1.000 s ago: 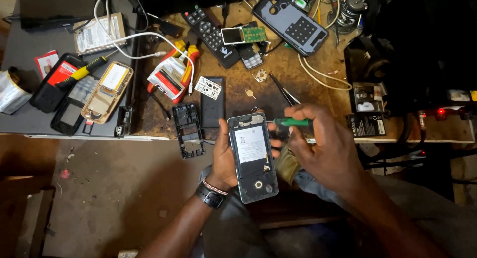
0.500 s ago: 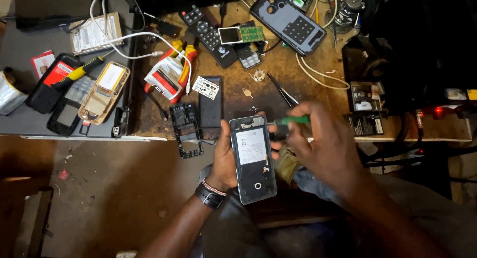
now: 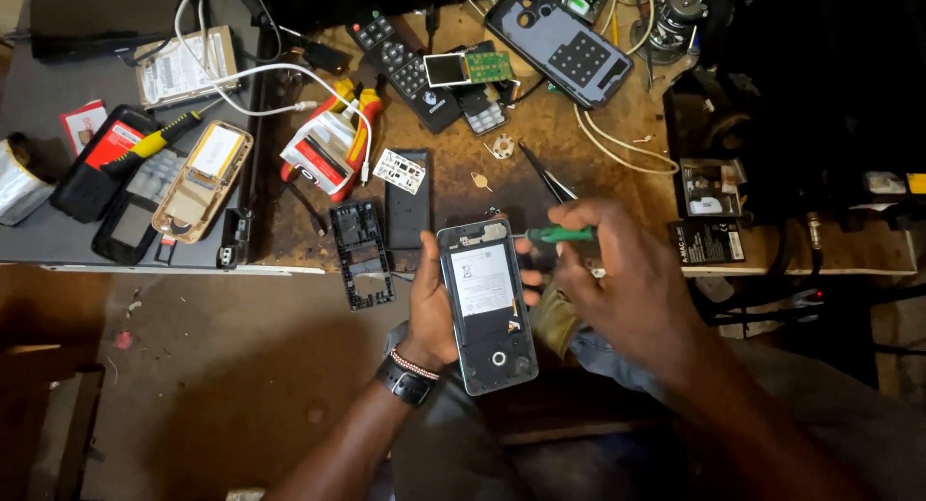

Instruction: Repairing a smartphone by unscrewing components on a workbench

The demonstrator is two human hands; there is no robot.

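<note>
Cluttered workbench (image 3: 502, 188); opened grey phone (image 3: 487, 303)

Bare forearms, no sleeves; the left wrist (image 3: 413, 371) wears a black watch and a thin red-and-white beaded bracelet.

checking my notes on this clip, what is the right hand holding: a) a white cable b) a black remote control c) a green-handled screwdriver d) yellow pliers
c: the right hand grips a thin green-handled screwdriver beside the opened phone, which the left hand holds; the black remote control lies untouched farther back on the bench.
</note>
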